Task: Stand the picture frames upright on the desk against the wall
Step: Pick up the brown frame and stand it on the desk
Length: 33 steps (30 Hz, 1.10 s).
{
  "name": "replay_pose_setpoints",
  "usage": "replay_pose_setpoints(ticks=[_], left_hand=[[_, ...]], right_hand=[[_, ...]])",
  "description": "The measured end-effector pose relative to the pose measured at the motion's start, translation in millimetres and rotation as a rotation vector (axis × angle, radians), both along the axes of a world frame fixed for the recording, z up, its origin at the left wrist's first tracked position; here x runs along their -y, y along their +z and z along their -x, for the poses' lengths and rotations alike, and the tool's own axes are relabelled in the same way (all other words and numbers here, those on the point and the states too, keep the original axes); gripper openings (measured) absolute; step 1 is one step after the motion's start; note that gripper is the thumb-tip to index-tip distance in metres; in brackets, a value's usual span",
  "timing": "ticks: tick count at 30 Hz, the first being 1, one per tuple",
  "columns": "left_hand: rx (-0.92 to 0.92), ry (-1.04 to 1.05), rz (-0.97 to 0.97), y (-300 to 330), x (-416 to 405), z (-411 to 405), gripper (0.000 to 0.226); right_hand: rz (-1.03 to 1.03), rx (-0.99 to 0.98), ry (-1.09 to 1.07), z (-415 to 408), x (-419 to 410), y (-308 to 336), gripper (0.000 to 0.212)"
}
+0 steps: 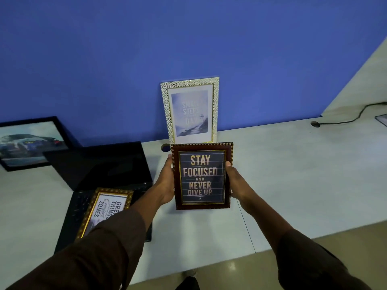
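Observation:
A dark red frame (202,175) reading "Stay focused and never give up" is held upright above the white desk (293,174), facing me. My left hand (165,181) grips its left edge and my right hand (235,181) grips its right edge. Behind it a white and gold frame (190,109) stands upright against the blue wall (188,38). A gold frame (104,208) with a quote lies flat on a laptop keyboard at the left, partly hidden by my left sleeve. A black frame (29,141) with a car picture leans against the wall at far left.
An open black laptop (100,166) sits left of centre on the desk. A cable hole (165,147) lies beside the white frame. At the right, a black cable (356,116) runs from a second hole (315,123), and another frame's corner (382,120) shows at the edge.

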<state>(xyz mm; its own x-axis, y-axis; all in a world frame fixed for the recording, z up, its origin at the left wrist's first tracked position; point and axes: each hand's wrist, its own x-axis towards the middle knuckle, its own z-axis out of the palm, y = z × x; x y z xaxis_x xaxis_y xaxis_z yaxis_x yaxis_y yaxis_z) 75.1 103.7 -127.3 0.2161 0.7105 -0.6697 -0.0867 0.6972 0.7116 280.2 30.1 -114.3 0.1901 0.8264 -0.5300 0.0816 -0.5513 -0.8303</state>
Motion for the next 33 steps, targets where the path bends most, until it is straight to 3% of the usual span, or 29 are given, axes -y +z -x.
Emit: replay_pose_setpoints(ticks=[9,16,30,33], left_hand=[[0.062,0.015,0.054,-31,-70,-28,0.063],[0.069,-0.002,0.102,-58,-99,-39,0.063],[0.088,0.079,0.109,-81,-78,-43,0.061],[-0.019,0.115,0.054,-78,-67,-36,0.058]], right_hand=[[0.015,-0.206,0.006,-23,-60,-20,0.043],[0.016,-0.155,-0.019,-36,-86,-53,0.045],[0.061,-0.093,-0.099,-40,-66,-72,0.043],[0.059,-0.058,-0.139,-45,-55,-76,0.059]])
